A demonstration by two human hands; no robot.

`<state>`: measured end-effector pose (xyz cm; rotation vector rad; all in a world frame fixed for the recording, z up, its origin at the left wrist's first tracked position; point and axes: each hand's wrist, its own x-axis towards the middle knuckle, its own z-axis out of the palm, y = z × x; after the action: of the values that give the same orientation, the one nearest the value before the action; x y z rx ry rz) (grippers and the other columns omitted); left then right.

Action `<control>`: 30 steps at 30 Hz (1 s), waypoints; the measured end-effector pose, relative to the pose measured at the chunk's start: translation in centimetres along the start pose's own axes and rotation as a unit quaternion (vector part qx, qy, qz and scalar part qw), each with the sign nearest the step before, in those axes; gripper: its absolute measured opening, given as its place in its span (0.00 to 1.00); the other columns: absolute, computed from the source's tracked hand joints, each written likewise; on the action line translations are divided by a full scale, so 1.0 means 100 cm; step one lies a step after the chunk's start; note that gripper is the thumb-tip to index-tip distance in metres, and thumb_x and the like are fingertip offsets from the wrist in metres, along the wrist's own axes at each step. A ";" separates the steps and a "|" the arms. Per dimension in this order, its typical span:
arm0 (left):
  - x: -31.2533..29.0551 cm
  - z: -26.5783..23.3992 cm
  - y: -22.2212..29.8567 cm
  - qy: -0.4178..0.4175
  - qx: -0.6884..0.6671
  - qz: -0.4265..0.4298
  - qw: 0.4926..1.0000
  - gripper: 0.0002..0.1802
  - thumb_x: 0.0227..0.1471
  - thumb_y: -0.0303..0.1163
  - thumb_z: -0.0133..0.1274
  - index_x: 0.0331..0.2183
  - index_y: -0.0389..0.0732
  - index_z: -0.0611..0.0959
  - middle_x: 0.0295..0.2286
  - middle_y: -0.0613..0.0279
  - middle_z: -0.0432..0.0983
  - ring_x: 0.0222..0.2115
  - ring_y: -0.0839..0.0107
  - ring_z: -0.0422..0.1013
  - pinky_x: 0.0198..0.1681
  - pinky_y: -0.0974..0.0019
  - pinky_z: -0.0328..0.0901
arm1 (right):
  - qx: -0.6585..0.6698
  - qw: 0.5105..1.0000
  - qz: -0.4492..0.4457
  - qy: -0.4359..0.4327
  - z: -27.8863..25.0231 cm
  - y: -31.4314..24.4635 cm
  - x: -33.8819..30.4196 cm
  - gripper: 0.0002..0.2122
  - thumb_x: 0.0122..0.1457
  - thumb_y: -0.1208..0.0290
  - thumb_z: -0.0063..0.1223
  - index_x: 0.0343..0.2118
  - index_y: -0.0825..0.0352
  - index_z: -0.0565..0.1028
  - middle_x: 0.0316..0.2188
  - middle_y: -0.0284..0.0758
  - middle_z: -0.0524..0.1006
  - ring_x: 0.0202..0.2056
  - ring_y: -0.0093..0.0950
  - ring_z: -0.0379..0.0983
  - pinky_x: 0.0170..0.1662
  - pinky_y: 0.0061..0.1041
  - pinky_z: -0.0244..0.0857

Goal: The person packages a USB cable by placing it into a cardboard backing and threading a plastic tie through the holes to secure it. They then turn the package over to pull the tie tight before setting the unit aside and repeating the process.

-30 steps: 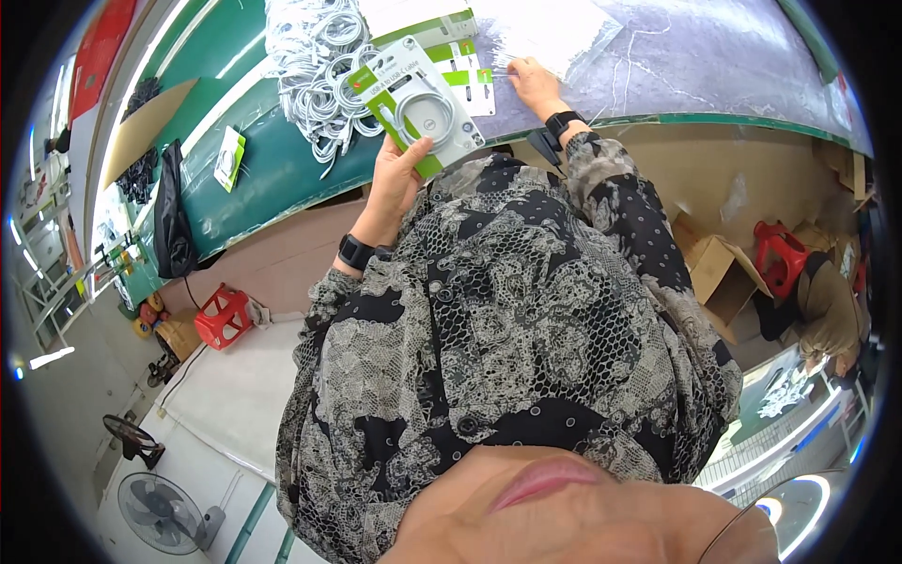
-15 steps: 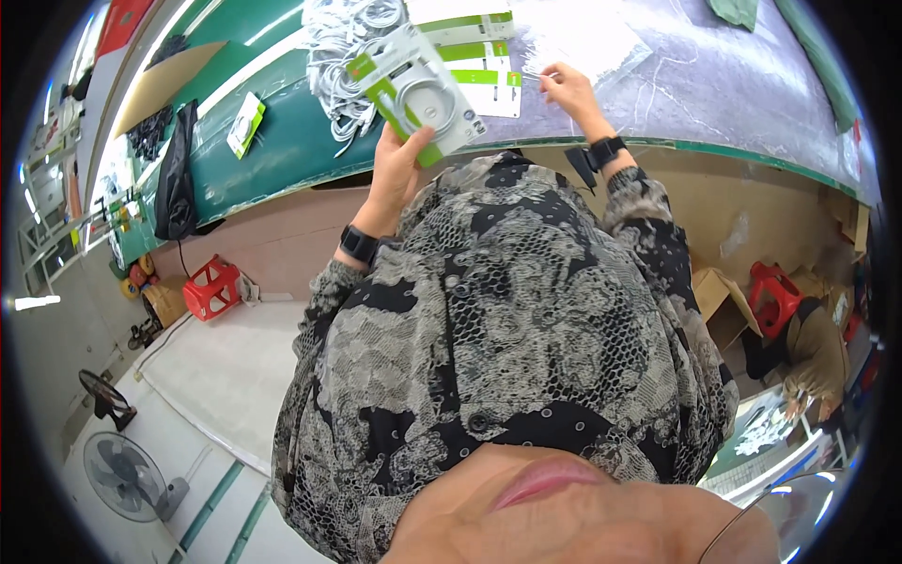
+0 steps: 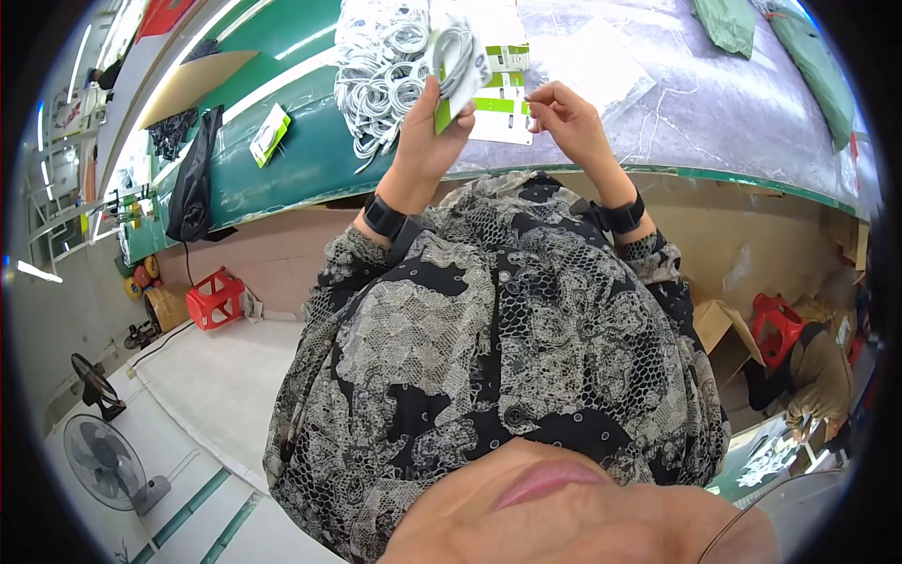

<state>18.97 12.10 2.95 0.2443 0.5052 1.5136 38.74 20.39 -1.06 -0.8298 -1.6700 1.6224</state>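
Gripping a green-and-white package [image 3: 458,70], the left hand [image 3: 434,127] nears pinched right hand [image 3: 564,117], beside piled white cables [image 3: 381,75].

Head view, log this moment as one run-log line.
left hand: holds green-white cable pack | right hand: pinches its edge | cable pile: on green table

We find a packing workshop: a long green desk [image 3: 282,179] carrying heaped white cables [image 3: 381,75] at twelve o'clock, cardboard cartons [image 3: 719,329] at four.

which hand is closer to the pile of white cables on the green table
Left. The left hand holds a green-and-white package right beside the pile of white cables; the right hand is farther off.
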 end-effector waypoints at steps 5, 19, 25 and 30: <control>0.005 0.000 -0.003 -0.098 -0.363 -0.128 0.918 0.16 0.57 0.34 0.45 0.40 0.29 0.69 0.24 0.64 0.64 0.24 0.77 0.66 0.26 0.78 0.66 | -0.137 0.976 -0.162 0.042 0.014 -0.055 0.002 0.06 0.53 0.80 0.52 0.34 0.71 0.75 0.24 0.31 0.73 0.25 0.18 0.70 0.29 0.17 0.66; 0.004 0.017 0.000 -0.094 -0.455 -0.136 0.875 0.12 0.53 0.23 0.44 0.39 0.25 0.67 0.21 0.61 0.64 0.16 0.78 0.65 0.15 0.81 0.64 | -0.164 0.963 -0.206 0.055 0.020 -0.062 0.011 0.03 0.50 0.80 0.55 0.29 0.70 0.77 0.23 0.32 0.73 0.23 0.19 0.69 0.27 0.17 0.62; 0.005 0.016 -0.004 -0.103 -0.438 -0.142 0.882 0.12 0.55 0.26 0.42 0.39 0.26 0.68 0.21 0.62 0.64 0.17 0.78 0.65 0.17 0.79 0.65 | -0.155 0.965 -0.206 0.051 0.021 -0.060 0.012 0.03 0.51 0.80 0.55 0.29 0.70 0.77 0.24 0.32 0.73 0.23 0.19 0.69 0.27 0.17 0.62; 0.004 0.012 -0.018 -0.161 -0.268 -0.163 0.936 0.16 0.59 0.36 0.41 0.42 0.32 0.69 0.25 0.62 0.69 0.25 0.75 0.69 0.28 0.72 0.70 | -0.134 0.954 -0.260 0.060 0.028 -0.065 0.015 0.04 0.49 0.81 0.55 0.29 0.70 0.76 0.25 0.34 0.73 0.26 0.25 0.70 0.29 0.21 0.63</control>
<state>21.09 12.61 3.07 -0.0227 -0.1345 1.1985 35.58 19.80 5.45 -0.5336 -1.8490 0.9844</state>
